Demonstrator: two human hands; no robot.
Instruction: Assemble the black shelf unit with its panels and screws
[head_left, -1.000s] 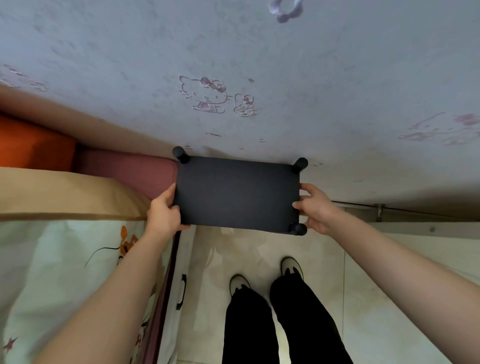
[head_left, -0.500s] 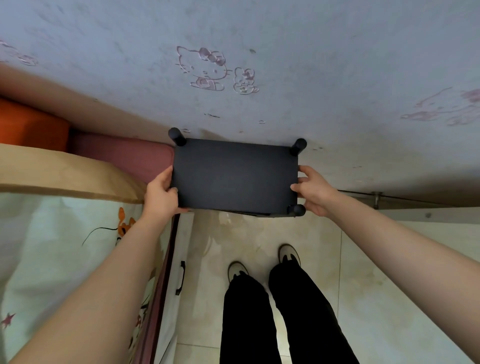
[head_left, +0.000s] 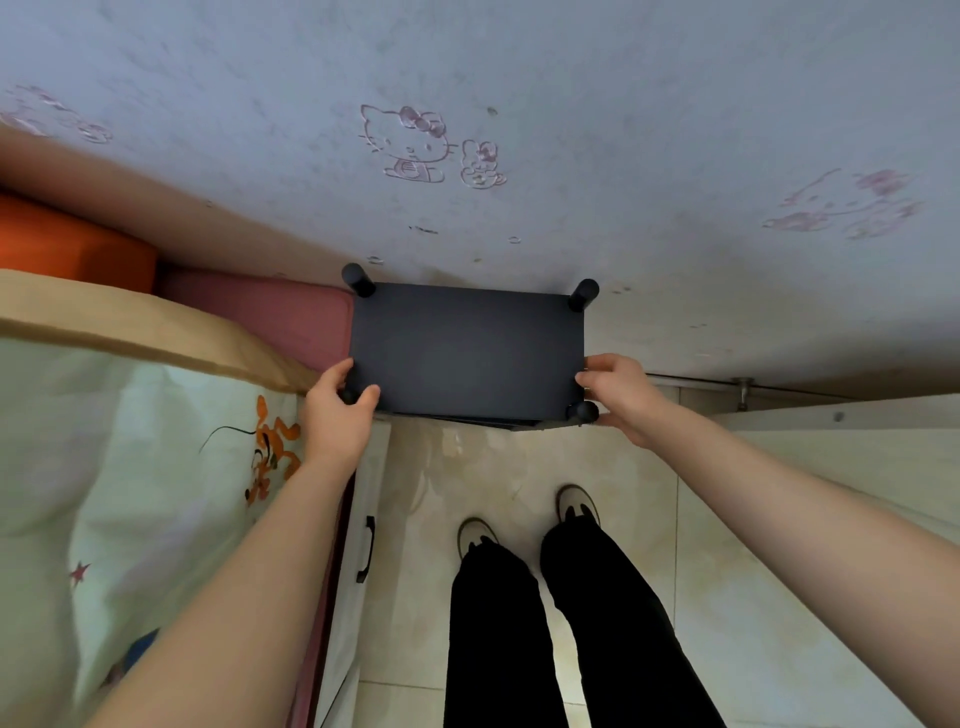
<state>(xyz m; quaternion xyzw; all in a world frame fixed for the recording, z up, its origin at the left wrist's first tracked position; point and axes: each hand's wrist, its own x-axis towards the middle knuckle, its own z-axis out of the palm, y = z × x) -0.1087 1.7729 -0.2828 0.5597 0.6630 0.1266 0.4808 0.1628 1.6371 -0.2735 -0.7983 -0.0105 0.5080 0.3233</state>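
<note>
Black shelf unit (head_left: 465, 351) upright on floor against wall, between bed and white cabinet. Top panel and four corner posts fitted. Left hand (head_left: 336, 415) and right hand (head_left: 626, 396) grasping near corners. Lower tiers, screws hidden; probably final positioning.

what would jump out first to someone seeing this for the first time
The black shelf unit at centre, pushed near the grey wall, gripped at its near corners by the left hand and right hand. Next, the cartoon cat drawing on the wall above it.
</note>
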